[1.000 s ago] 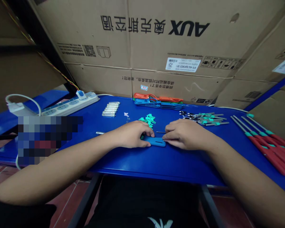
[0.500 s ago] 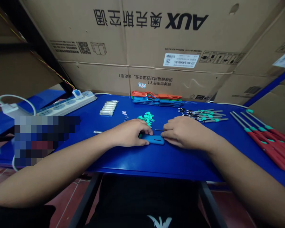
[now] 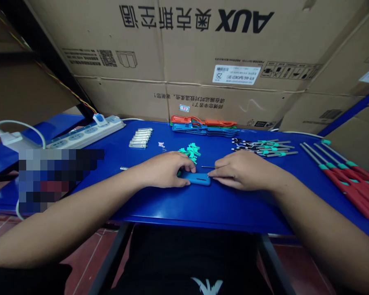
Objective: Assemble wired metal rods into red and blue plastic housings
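Note:
A blue plastic lighter casing (image 3: 198, 179) with a dark slot lies flat near the middle of the table. My left hand (image 3: 161, 170) is closed around its left end, thumb in front and fingers behind, hiding that end. My right hand (image 3: 244, 170) is at the casing's right end, its thumb and finger pinched together over a tiny shiny bit too small to name. A thin metal rod (image 3: 207, 167) shows behind those fingers; whether they hold it is unclear. Small teal plastic pieces (image 3: 190, 152) lie in a pile just beyond my hands.
Blue and orange casings (image 3: 204, 127) are stacked at the back. Clear tubes (image 3: 140, 138) lie back left, near a white power strip (image 3: 89, 133). Wired metal rods (image 3: 272, 147) and red lighters with metal stems (image 3: 350, 186) lie to the right. A cardboard sheet (image 3: 190, 53) stands behind.
The view has shifted slightly. Both hands stay at the blue casing, which appears a little further left, with the right fingers still pinched at its end.

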Demonstrator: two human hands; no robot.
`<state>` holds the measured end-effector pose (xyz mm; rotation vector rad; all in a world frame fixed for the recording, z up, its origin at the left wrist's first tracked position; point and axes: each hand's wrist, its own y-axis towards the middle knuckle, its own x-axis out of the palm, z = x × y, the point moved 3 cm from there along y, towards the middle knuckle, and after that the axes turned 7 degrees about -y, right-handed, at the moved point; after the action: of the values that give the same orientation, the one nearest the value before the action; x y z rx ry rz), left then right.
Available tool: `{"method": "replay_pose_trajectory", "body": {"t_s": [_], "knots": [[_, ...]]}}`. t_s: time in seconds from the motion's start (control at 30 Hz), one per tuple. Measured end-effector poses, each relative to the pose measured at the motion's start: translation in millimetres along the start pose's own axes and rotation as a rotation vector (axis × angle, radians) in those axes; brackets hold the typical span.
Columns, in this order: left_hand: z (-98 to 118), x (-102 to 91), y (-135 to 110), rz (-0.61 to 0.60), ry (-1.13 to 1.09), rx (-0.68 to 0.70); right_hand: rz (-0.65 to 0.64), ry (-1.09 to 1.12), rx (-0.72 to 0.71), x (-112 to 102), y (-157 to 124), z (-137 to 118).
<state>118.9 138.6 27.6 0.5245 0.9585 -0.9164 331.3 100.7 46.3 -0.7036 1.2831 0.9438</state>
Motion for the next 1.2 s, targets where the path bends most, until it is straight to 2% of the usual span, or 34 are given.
{"method": "replay_pose_trajectory", "body": {"t_s": [0.27, 0.47, 0.7, 0.8, 0.87, 0.93, 1.03, 1.13, 1.2], "knots": [[1.9, 1.5, -0.3, 0.016, 0.006, 0.0, -0.026, 0.035, -0.024, 2.2, 2.2, -0.8], [11.4, 15.2, 8.4, 0.127, -0.057, 0.009, -0.044, -0.02, -0.032, 4.4, 2.1, -3.5], [14.0, 29.1, 12.1, 0.111, -0.095, -0.001, -0.082, -0.169, -0.036, 9.1, 6.7, -22.6], [14.2, 28.2, 11.4, 0.108, -0.097, -0.013, -0.083, -0.078, -0.026, 7.3, 3.3, -16.7], [13.7, 27.3, 11.5, 0.107, -0.11, -0.023, -0.083, 0.039, 0.029, 2.5, -4.3, -2.5], [12.5, 26.7, 11.8, 0.106, -0.122, -0.034, -0.106, 0.11, 0.191, -2.8, -15.8, 18.5], [10.1, 26.4, 11.6, 0.111, -0.135, -0.038, -0.237, 0.146, 0.396, -3.0, -33.4, 44.8], [8.1, 25.9, 10.6, 0.117, -0.133, -0.027, -0.356, 0.196, 0.452, 6.2, -41.0, 54.4], [7.7, 25.3, 10.1, 0.115, -0.121, -0.015, -0.377, 0.183, 0.475, 11.4, -41.1, 55.9]]}}
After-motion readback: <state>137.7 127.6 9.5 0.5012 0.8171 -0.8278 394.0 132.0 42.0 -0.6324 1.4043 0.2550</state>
